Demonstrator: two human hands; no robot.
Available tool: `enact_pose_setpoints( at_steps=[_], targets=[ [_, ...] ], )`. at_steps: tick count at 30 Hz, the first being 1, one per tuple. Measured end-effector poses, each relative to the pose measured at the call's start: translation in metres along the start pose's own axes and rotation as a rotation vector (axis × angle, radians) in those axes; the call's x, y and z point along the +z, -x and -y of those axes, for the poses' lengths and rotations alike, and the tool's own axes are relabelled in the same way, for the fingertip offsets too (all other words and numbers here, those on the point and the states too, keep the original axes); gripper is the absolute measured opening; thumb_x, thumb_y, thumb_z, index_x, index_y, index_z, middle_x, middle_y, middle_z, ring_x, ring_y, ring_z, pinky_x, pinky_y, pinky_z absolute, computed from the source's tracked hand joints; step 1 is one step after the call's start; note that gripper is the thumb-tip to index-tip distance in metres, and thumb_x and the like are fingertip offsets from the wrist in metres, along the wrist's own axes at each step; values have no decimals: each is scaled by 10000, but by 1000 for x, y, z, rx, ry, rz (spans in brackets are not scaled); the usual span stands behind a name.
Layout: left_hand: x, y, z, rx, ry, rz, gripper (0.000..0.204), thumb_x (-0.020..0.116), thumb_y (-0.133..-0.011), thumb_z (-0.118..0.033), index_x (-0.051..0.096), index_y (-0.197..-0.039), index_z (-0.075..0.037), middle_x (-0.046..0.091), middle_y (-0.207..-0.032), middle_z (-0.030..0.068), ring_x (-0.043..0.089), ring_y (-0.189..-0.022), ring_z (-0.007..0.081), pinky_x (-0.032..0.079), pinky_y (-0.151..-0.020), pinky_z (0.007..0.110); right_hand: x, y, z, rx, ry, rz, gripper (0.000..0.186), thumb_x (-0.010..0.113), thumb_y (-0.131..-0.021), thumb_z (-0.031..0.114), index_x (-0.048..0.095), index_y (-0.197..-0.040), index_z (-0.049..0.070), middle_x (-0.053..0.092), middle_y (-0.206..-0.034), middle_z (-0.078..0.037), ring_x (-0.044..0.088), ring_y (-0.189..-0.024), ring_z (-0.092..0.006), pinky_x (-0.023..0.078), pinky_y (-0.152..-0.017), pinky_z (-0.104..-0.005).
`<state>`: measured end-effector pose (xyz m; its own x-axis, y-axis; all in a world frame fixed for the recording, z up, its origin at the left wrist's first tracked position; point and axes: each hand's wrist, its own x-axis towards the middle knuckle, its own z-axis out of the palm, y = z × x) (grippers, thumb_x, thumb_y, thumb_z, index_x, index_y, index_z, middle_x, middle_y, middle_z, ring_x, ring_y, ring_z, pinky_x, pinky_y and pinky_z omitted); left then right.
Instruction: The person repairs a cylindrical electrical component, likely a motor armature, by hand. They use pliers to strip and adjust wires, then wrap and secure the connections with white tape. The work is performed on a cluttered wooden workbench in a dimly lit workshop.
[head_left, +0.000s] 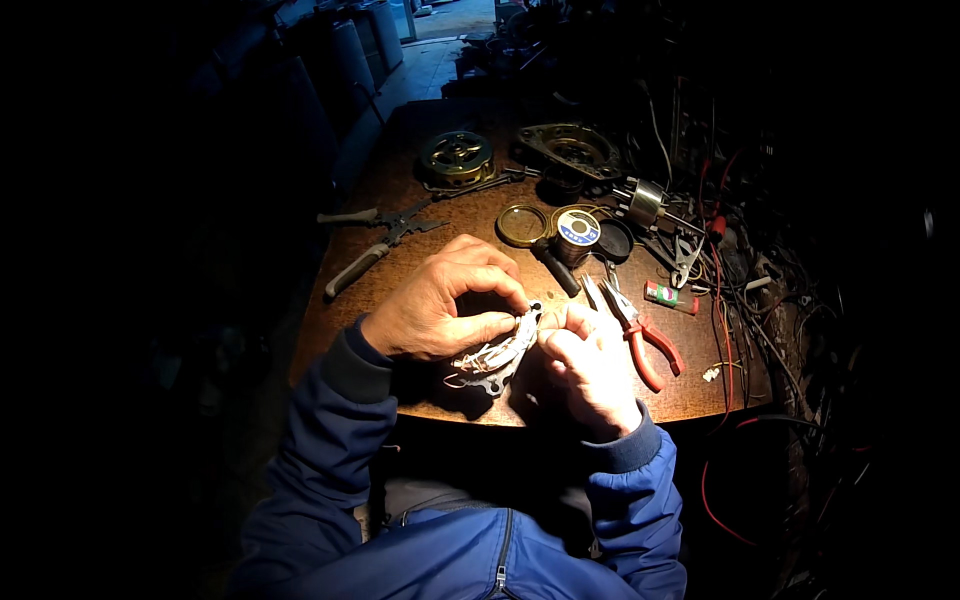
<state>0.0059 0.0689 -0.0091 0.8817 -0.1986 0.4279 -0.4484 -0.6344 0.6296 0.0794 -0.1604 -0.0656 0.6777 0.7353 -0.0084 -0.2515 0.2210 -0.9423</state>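
Note:
A metal motor part with white-wrapped windings and thin loose copper wires [497, 354] rests near the table's front edge, between my hands. My left hand [435, 305] arches over it, thumb and fingertips closed on the upper part of the bundle. My right hand [590, 365] pinches at the bundle's right side, its fingertips partly lost in glare. Just right of that hand lie red-handled pliers [650, 355], with another metal tool tip [590, 292] beside their jaws.
The wooden table [335, 365] holds long-handled cutters [355, 268], brass-coloured housings [457, 158], a magnifier [522, 227], a solder spool [578, 238], a black cylinder [556, 268], a metal rotor [645, 205] and a small red-green tube [670, 297]. Tangled wires [775, 330] crowd the right edge.

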Motion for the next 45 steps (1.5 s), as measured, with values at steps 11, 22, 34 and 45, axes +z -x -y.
enact_pose_setpoints(
  at_steps=[11,22,34,45],
  targets=[
    [0,1,2,12,2,2,196,859,-836,-98,815,-1027,-98,749,-1120,52,646,-1124,224,471,-1037,402,11,4,2,-12,-8,-43,144,706,-1003,110,651,-979,-21,696,-817,-54,623,-643,-89,500,-579,-250],
    [0,2,3,-9,31,-4,181,861,-838,-84,826,-1015,-96,749,-1120,55,646,-1125,222,491,-1015,400,21,4,14,-34,78,-86,189,745,-990,107,713,-1049,-69,726,-799,-64,676,-667,-98,541,-602,-253],
    [0,1,2,27,11,-11,175,857,-841,-87,837,-1013,-112,750,-1112,52,652,-1117,221,481,-1016,396,19,-7,18,-21,154,-79,109,745,-922,72,707,-955,-25,717,-841,-39,632,-707,-80,503,-672,-225],
    [1,1,4,47,20,-18,199,863,-830,-104,840,-1027,-119,756,-1121,56,660,-1109,233,494,-1011,403,15,-8,2,-53,15,-118,96,732,-932,61,702,-948,-28,715,-820,-47,642,-708,-89,538,-671,-249]
  ],
)
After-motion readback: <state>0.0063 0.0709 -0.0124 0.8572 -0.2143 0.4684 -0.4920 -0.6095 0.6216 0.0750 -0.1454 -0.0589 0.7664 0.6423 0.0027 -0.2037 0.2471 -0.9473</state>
